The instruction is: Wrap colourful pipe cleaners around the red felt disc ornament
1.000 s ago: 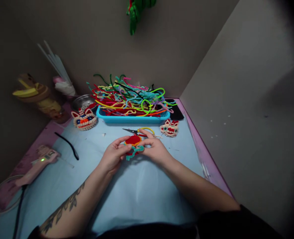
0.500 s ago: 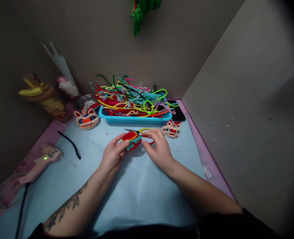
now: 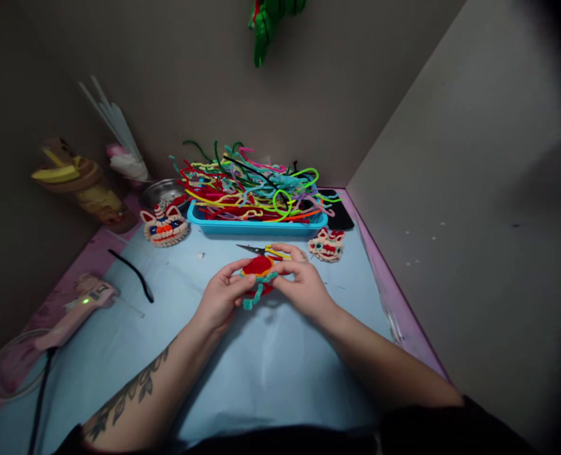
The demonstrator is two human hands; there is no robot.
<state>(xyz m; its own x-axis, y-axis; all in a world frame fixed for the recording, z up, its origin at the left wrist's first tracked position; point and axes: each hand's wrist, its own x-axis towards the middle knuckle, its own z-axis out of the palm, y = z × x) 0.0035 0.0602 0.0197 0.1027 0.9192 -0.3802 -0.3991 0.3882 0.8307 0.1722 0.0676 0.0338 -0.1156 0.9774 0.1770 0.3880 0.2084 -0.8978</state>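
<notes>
Between my hands, above the blue table cover, is a small pipe-cleaner piece (image 3: pixel 258 266) with a red middle, an orange rim and a teal wavy edge. My left hand (image 3: pixel 223 292) pinches its left side between thumb and fingers. On the other side, my right hand (image 3: pixel 301 281) grips the teal pipe cleaner (image 3: pixel 267 278) at the edge, thumb and index finger closed on it. A loose teal end hangs below. Just behind the piece lie scissors (image 3: pixel 256 250) with yellow and red handles, partly hidden by my right hand.
A blue tray (image 3: pixel 261 229) heaped with colourful pipe cleaners stands at the back. Lion-head pieces lie left (image 3: pixel 165 227) and right (image 3: pixel 326 245) of it. A pink glue gun (image 3: pixel 78 309), lit green, rests at left near a black pipe cleaner (image 3: pixel 133 275). Behind the tray is a phone (image 3: pixel 339 213).
The piece has moved slightly right and turned, so its red middle faces up more. A teal end now hangs down in front. My right fingers have closed in on its edge.
</notes>
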